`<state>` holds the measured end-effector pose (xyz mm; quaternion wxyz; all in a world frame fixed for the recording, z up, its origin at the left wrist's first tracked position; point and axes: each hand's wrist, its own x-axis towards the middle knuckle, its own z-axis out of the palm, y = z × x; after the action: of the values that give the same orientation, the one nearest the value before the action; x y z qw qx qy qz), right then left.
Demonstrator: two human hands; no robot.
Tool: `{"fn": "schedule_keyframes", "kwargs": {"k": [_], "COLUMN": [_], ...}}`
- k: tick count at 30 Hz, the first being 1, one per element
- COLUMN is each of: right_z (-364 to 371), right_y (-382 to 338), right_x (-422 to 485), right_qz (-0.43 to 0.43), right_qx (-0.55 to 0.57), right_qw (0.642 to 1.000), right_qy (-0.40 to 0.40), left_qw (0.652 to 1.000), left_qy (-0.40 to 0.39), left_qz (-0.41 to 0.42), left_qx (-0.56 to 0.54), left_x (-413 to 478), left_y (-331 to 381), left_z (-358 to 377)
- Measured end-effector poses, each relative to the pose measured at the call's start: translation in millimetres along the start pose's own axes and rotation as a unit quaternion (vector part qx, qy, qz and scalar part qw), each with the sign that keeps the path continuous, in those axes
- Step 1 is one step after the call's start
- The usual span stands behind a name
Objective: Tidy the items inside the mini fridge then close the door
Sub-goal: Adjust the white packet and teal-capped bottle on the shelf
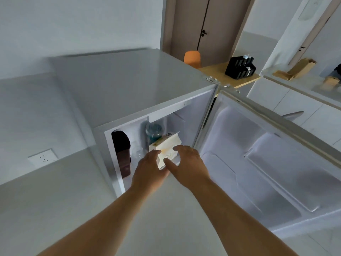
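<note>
Cardboard, light but crushable: the carton sits clasped between left hand and right hand, best held by its flat sides.

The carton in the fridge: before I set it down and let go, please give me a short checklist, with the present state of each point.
1. Left hand on the carton: ok.
2. Right hand on the carton: ok.
3. Carton upright: not ok, it is tilted.
4. Free spot under the carton: cannot tell, the hands hide it.
5. Carton apart from the blue-lidded jar behind it: cannot tell.
6. Fridge door wide open, out of the way: ok.
</note>
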<state>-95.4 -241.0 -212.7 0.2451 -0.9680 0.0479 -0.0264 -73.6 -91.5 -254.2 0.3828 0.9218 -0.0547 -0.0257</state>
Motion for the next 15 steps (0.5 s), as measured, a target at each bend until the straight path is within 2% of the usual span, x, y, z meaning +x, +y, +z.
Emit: {"fn": "schedule_keyframes", "kwargs": {"k": [4,10,15], "right_z": [36,68,82], "right_y": [7,15,20], "right_x": [44,99,129], "right_qz": [0.048,0.178,0.193], "right_qx": [0.053,0.172,0.171], "right_qw": [0.997,0.968,0.965], "right_qy": [-0.015,-0.036,-0.039], "left_qw": [0.995,0.989,0.987], "left_qy": [0.033,0.053,0.041], "left_qz": [-0.065,-0.088,-0.11], "left_qx": [-0.065,-0.109,-0.11], "left_x": [36,75,94], "left_y": [-24,-43,-55], "left_z": [23,46,61]}}
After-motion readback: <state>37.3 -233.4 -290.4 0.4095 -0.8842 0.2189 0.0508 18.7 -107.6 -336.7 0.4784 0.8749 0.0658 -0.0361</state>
